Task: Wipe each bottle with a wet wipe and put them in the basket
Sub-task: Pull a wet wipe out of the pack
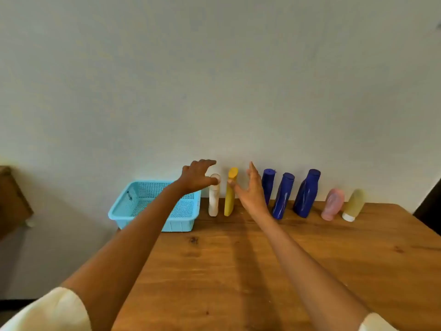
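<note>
Several bottles stand in a row along the wall on the wooden table (238, 271): a white bottle (213, 201), a yellow bottle (230, 194), three dark blue bottles (282, 197), a pink one (333, 207) and a beige one (354, 205). A light blue basket (133, 211) holds nothing and sits at the table's left end. My left hand (196, 177) hovers spread above the white bottle's top, its thumb at the cap. My right hand (253, 189) is spread just right of the yellow bottle, thumb touching its neck. No wet wipe shows.
A plain wall runs right behind the bottles. The basket overhangs the table's left edge. A brown piece of furniture (12, 199) stands at the far left, and something dark (429, 206) sits past the table's right corner.
</note>
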